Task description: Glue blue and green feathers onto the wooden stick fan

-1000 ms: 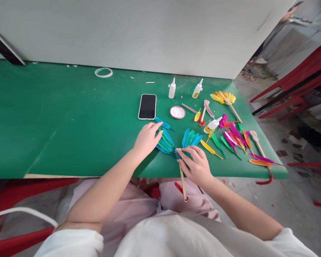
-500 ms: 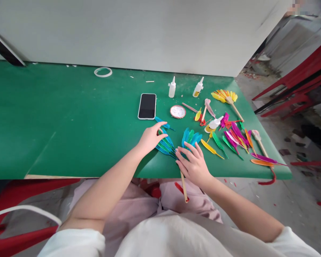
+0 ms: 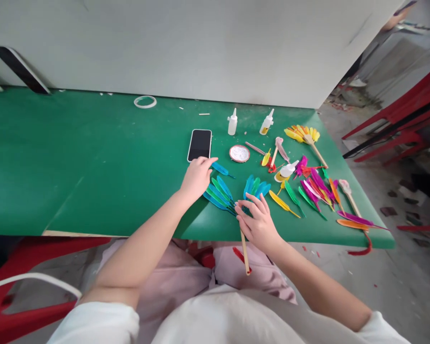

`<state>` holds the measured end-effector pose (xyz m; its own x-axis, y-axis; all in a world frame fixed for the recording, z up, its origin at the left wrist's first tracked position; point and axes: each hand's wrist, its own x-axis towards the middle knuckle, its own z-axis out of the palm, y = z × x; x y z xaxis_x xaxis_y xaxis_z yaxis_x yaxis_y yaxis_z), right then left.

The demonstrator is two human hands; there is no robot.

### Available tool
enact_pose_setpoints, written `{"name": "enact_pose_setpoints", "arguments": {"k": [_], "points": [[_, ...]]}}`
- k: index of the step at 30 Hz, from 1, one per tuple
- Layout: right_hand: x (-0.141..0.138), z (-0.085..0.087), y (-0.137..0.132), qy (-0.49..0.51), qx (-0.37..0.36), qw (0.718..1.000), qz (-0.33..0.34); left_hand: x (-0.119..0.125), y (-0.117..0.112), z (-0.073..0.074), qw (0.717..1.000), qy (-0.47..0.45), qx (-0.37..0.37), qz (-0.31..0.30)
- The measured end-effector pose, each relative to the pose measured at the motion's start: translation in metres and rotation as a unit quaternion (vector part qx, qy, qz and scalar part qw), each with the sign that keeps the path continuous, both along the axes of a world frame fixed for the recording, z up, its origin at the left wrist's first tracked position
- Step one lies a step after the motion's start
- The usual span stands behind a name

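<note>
A feather fan with blue and green feathers (image 3: 219, 192) spread to both sides lies at the table's front edge, its wooden stick handle (image 3: 244, 253) jutting over the edge. My right hand (image 3: 258, 217) grips the fan where the feathers meet the handle, covering its middle. Just beyond the fan's left side lies a single blue feather (image 3: 220, 168). Over that feather's left end hovers my left hand (image 3: 197, 177), close to the phone (image 3: 199, 145), with the forefinger stretched out and nothing visible in the fingers; whether it touches the feather I cannot tell.
Several loose coloured feathers (image 3: 315, 188) lie to the right around a glue bottle (image 3: 285, 171). Two more glue bottles (image 3: 232, 122) stand behind a round white dish (image 3: 239, 153). A yellow feather fan (image 3: 303, 134) lies far right. A tape ring (image 3: 145, 102) rests near the wall.
My left hand has drawn back off the fan's left feathers toward the phone and the loose blue feather. My right hand stays on the fan. The view has shifted slightly.
</note>
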<state>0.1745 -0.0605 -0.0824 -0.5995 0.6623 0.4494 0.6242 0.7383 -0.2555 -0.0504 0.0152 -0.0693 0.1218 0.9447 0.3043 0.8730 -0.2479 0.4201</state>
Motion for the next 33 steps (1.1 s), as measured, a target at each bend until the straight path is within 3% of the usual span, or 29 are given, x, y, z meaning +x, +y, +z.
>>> {"name": "enact_pose_setpoints", "arguments": {"k": [5,9,14,20,27,30,33], "points": [[0.0,0.0,0.001,0.008,-0.003,1.0,0.005,0.004,0.021,0.013,0.98,0.185,0.006,-0.077],[0.0,0.0,0.001,0.013,-0.008,1.0,0.006,0.004,0.032,0.011,0.971,0.2,0.0,-0.13],[0.001,0.0,0.001,0.016,-0.02,1.0,0.005,-0.001,0.045,0.013,0.961,0.226,-0.043,-0.151],[0.002,-0.001,0.003,0.022,-0.025,0.999,-0.001,-0.003,0.046,0.029,0.971,0.177,-0.073,-0.146],[0.003,0.005,0.001,0.08,-0.015,0.996,-0.02,0.008,0.007,0.031,0.987,0.051,-0.011,-0.149],[0.023,0.009,0.012,0.172,0.028,0.98,-0.094,0.014,-0.009,0.026,0.988,-0.02,0.0,-0.154],[0.055,0.013,0.04,0.248,0.034,0.93,-0.27,0.017,-0.02,0.024,0.986,-0.063,0.038,-0.15]]}}
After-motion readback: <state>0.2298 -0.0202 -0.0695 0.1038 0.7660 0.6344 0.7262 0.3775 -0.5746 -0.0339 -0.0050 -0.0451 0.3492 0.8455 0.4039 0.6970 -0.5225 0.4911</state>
